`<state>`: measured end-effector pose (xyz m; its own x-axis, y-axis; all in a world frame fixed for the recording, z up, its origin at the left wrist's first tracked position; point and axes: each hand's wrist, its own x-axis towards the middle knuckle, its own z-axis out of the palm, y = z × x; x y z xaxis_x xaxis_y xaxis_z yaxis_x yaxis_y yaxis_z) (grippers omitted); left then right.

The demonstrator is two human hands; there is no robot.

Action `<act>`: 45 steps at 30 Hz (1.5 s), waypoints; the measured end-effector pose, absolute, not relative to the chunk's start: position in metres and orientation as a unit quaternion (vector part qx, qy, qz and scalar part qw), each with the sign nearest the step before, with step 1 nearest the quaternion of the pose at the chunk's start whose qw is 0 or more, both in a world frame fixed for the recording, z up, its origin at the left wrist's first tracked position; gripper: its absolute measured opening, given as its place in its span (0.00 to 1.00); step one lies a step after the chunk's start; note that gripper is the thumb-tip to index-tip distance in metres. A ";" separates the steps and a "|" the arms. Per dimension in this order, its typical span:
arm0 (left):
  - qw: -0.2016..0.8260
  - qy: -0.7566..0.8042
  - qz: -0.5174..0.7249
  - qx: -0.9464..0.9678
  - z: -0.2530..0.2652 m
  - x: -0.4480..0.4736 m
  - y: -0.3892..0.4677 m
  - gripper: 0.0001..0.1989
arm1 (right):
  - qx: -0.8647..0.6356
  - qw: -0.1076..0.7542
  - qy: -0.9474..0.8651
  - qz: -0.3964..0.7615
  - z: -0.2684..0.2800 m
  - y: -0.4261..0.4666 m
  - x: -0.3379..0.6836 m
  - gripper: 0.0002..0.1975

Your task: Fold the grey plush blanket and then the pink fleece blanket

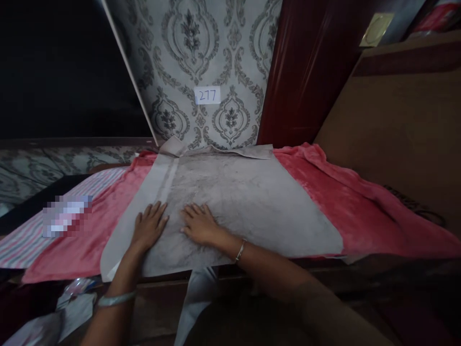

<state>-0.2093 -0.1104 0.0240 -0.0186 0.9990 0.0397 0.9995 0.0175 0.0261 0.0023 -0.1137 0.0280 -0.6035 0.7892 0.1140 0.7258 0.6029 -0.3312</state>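
Observation:
A grey cloth [252,192] with a fuzzy, creased surface lies spread over a pink plush blanket [317,187]. My left hand [149,225] rests flat on the cloth's left part, its fingers spread and pointing away from me. Just to its right, my right hand [199,224] also presses flat on the cloth, fingers apart and angled to the left. Neither hand holds anything. Along the far side, the cloth's edge is folded and rumpled against the wall. One strip of pale fabric [198,295] hangs below the front edge.
A large dark screen [68,72] stands at the back left. On the right is a big cardboard box [403,129], beside a dark red wooden post [309,67]. A striped cloth [97,185] lies at the left. A paper marked 277 [207,95] is on the patterned wall.

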 end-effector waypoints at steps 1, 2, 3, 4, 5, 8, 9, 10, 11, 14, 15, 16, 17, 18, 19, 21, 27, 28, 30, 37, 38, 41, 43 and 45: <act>0.018 -0.720 -0.029 -0.693 0.022 -0.212 -0.116 0.30 | -0.419 0.128 -0.890 0.127 0.024 -0.115 0.001 0.31; 0.025 -0.725 -0.034 -0.687 0.020 -0.213 -0.118 0.31 | -0.415 0.129 -0.892 0.128 0.020 -0.116 0.006 0.32; 0.029 -0.728 -0.038 -0.684 0.019 -0.214 -0.119 0.31 | -0.418 0.129 -0.890 0.128 0.018 -0.116 0.015 0.32; 0.030 -0.728 -0.041 -0.684 0.018 -0.215 -0.118 0.31 | -0.433 0.126 -0.883 0.128 0.015 -0.115 0.029 0.33; 0.031 -0.727 -0.046 -0.685 0.018 -0.215 -0.117 0.31 | -0.458 0.120 -0.872 0.125 0.014 -0.115 0.046 0.33; 0.040 -0.718 -0.069 -0.692 0.015 -0.216 -0.114 0.31 | -0.560 0.089 -0.818 0.096 0.011 -0.119 0.113 0.33; 0.046 -0.715 -0.076 -0.694 0.014 -0.216 -0.114 0.31 | -0.594 0.077 -0.796 0.084 0.009 -0.124 0.138 0.33; 0.052 -0.713 -0.083 -0.695 0.013 -0.217 -0.115 0.31 | -0.630 0.064 -0.771 0.071 0.007 -0.130 0.163 0.33; 0.057 -0.712 -0.088 -0.694 0.012 -0.217 -0.116 0.32 | -0.664 0.054 -0.744 0.054 0.004 -0.138 0.188 0.32; 0.062 -0.715 -0.099 -0.689 0.010 -0.215 -0.119 0.31 | -0.747 0.020 -0.665 0.011 -0.010 -0.165 0.252 0.32; 0.063 -0.717 -0.104 -0.687 0.010 -0.214 -0.119 0.31 | -0.763 0.017 -0.646 -0.004 -0.015 -0.174 0.269 0.32; 0.063 -0.718 -0.109 -0.684 0.011 -0.213 -0.119 0.31 | -0.774 0.019 -0.632 -0.018 -0.019 -0.182 0.282 0.32; 0.062 -0.720 -0.111 -0.682 0.011 -0.213 -0.119 0.30 | -0.783 0.026 -0.621 -0.032 -0.023 -0.189 0.293 0.32; 0.060 -0.722 -0.110 -0.681 0.012 -0.212 -0.119 0.30 | -0.790 0.037 -0.611 -0.043 -0.027 -0.195 0.301 0.32; 0.056 -0.724 -0.105 -0.680 0.013 -0.211 -0.120 0.30 | -0.795 0.051 -0.602 -0.052 -0.030 -0.200 0.306 0.32; 0.050 -0.730 -0.088 -0.676 0.016 -0.211 -0.124 0.30 | -0.806 0.082 -0.583 -0.064 -0.035 -0.207 0.312 0.33; 0.093 -0.770 -0.086 -0.625 0.015 -0.220 -0.158 0.31 | -0.818 0.167 -0.547 -0.062 -0.043 -0.218 0.324 0.36; 0.097 -0.777 -0.090 -0.615 0.013 -0.223 -0.165 0.31 | -0.816 0.175 -0.548 -0.061 -0.044 -0.219 0.327 0.37; 0.099 -0.787 -0.097 -0.602 0.010 -0.231 -0.177 0.31 | -0.814 0.183 -0.549 -0.059 -0.044 -0.221 0.329 0.37; 0.097 -0.793 -0.079 -0.596 0.018 -0.195 -0.191 0.29 | -0.768 0.195 -0.604 -0.089 -0.024 -0.214 0.282 0.30; 0.091 -0.776 -0.067 -0.620 0.018 -0.178 -0.190 0.29 | -0.741 0.207 -0.633 -0.079 -0.022 -0.211 0.269 0.30; 0.047 -0.712 -0.030 -0.700 0.013 -0.128 -0.190 0.30 | -0.678 0.244 -0.692 -0.042 -0.023 -0.204 0.236 0.28; 0.020 -0.687 -0.030 -0.726 0.010 -0.111 -0.192 0.29 | -0.651 0.249 -0.716 -0.019 -0.023 -0.200 0.218 0.27; -0.011 -0.670 -0.050 -0.741 0.011 -0.113 -0.191 0.28 | -0.625 0.235 -0.745 0.009 -0.019 -0.196 0.198 0.26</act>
<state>-0.1131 -0.1914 0.0107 0.0972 0.9935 0.0599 0.9913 -0.1020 0.0836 0.1980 -0.1960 -0.0194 -0.1095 0.9348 0.3379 0.9261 0.2195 -0.3069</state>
